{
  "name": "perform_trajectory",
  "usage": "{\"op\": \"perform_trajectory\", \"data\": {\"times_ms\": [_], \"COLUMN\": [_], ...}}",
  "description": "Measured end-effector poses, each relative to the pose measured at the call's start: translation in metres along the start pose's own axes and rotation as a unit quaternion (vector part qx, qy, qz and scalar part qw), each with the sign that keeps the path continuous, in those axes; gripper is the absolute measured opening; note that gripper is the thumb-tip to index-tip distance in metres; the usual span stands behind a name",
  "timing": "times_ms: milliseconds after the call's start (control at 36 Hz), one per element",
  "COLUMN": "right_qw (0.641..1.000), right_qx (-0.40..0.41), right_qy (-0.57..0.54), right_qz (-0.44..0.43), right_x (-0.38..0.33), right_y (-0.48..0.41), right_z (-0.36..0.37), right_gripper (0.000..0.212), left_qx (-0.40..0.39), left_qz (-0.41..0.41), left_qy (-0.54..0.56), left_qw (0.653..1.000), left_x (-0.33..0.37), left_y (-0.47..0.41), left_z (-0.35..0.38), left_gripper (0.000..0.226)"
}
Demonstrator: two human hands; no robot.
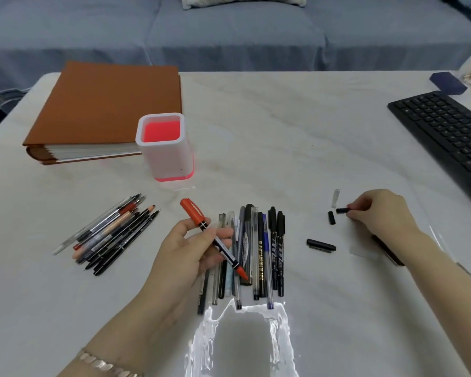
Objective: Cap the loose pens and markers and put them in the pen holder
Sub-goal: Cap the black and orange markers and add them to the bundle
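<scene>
Pens and markers lie in two groups on the white counter (283,126). Head view: a middle pile (252,248) of mostly black and clear pens lies side by side at the near centre, and a second, fanned bundle (106,235) lies to its left, well apart.

The pen holder (165,146), white outside and glowing red inside, stands upright on the far side of both groups, touching the near edge of a brown binder (106,110).

The left hand (191,248) grasps a red marker (212,238) by the barrel, above the middle pile; its red cap end points far-left and its bare red tip points near-right.

The right hand (384,210) pinches a small black cap (342,210) between its fingertips, low over the counter at the right. Just left of it lie a second short black cap (331,217) and a clear cap (335,198). A longer black cap (321,245) lies nearer, between the right hand and the middle pile.

A black keyboard (446,131) occupies the far right. A dark pen (386,250) lies partly hidden under the right wrist.
</scene>
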State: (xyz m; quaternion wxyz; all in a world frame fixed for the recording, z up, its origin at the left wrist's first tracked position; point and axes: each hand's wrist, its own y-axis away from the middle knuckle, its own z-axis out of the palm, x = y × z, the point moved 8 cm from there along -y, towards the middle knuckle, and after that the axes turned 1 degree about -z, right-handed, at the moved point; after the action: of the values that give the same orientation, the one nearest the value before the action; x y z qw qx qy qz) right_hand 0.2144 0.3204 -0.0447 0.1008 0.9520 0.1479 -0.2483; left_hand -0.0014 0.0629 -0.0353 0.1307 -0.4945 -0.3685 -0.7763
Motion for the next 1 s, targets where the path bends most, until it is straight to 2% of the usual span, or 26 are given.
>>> {"op": "perform_trajectory", "data": {"times_ms": [139,194,306,389,444,611,1000], "right_qw": [0.998,0.99,0.923,0.879,0.873,0.891,0.883], "right_qx": [0.019,-0.007,-0.09,-0.107,-0.111,-0.1,-0.099], "right_qy": [-0.042,-0.117,-0.363,-0.459,-0.47,-0.437,-0.45], "right_qz": [-0.042,-0.079,-0.09,-0.071,-0.068,-0.073,-0.085], "right_x": [-0.034,-0.059,-0.102,-0.118,-0.123,-0.124,-0.127], "right_y": [0.021,0.039,0.084,0.108,0.12,0.137,0.144], "right_z": [0.003,0.008,0.015,0.02,0.024,0.031,0.037], "right_gripper": [0.02,0.019,0.021,0.023,0.024,0.025,0.031], "left_qx": [0.027,0.036,0.049,0.051,0.055,0.067,0.048], "left_qz": [-0.005,-0.004,-0.009,-0.008,-0.005,0.012,0.031], "left_qy": [0.088,0.122,0.185,0.215,0.221,0.215,0.185], "left_qw": [0.996,0.992,0.982,0.975,0.974,0.974,0.981], "left_x": [-0.001,0.0,0.0,0.001,0.002,0.005,0.006], "left_y": [0.0,0.001,0.004,0.007,0.01,0.015,0.032], "left_z": [-0.008,-0.011,-0.014,-0.015,-0.017,-0.02,-0.002], "left_gripper": [0.008,0.01,0.014,0.014,0.014,0.014,0.01]}}
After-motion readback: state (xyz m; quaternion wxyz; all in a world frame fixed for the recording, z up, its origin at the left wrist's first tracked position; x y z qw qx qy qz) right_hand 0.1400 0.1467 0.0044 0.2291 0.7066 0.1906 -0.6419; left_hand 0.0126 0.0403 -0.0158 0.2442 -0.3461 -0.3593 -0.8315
